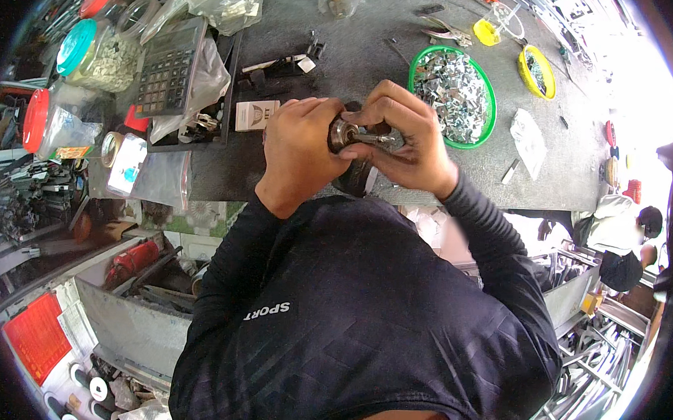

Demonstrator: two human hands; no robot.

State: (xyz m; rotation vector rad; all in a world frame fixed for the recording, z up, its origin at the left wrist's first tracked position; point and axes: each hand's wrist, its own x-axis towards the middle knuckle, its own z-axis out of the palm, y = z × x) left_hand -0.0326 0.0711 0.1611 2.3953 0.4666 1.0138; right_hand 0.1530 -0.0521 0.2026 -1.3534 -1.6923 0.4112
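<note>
Over the near edge of the dark worktable [458, 174], my two hands meet around a round metal part [342, 135] with a ringed face and a thin bright shaft pointing right. My left hand [298, 144] is closed around its body from the left. Fingers of my right hand [411, 138] are bent and pinch at the shaft side; exactly what they grip there is partly hidden. Just below the hands sits a dark rounded piece [357, 178], partly covered. A small light box [255, 116] lies beside my left hand.
A green-rimmed basket [493, 115] of small metal pieces stands right of my hands, near a clear plastic bag [528, 143]. Leftward are a calculator [166, 75], lidded jars [95, 57] and a phone [128, 163]. Another person [624, 237] is at far right.
</note>
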